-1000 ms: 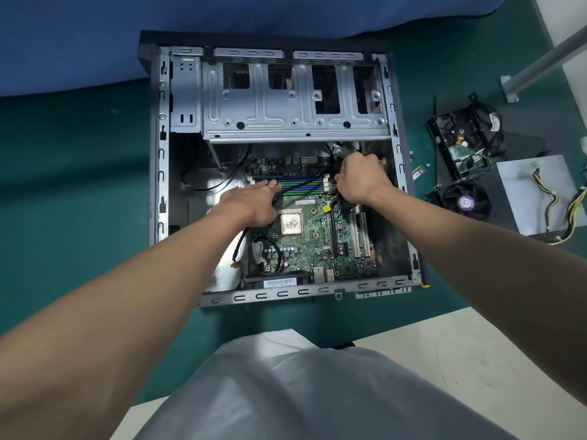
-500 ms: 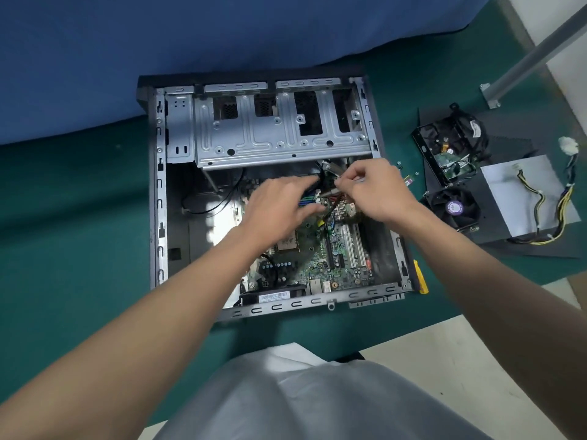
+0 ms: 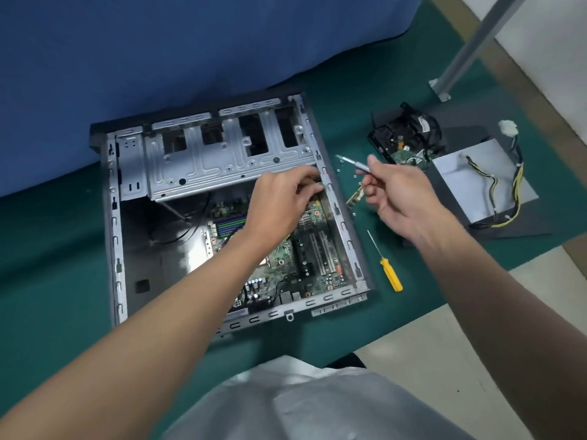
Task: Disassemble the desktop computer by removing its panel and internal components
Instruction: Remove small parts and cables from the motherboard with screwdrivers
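Note:
The open desktop case [image 3: 114, 223] lies flat on the green mat, its metal drive cage [image 3: 222, 160] at the far side. The green motherboard [image 3: 314, 249] sits inside. My left hand [image 3: 279, 201] reaches into the case near its right wall with curled fingers; what they pinch is hidden. To the right of the case, above the mat, my right hand [image 3: 394, 192] grips a slim silver screwdriver [image 3: 354, 163], tip pointing left.
A yellow-handled screwdriver [image 3: 390, 274] and a memory stick [image 3: 355, 196] lie on the mat right of the case, with small screws near them. Further right are a hard drive [image 3: 400, 141], a power supply [image 3: 476, 176] with its cables, and a metal pole [image 3: 470, 46].
My right hand has come out of the case to the right with the silver screwdriver. My left hand moved right toward the case's right wall. The view has shifted, and the case now appears lower and left.

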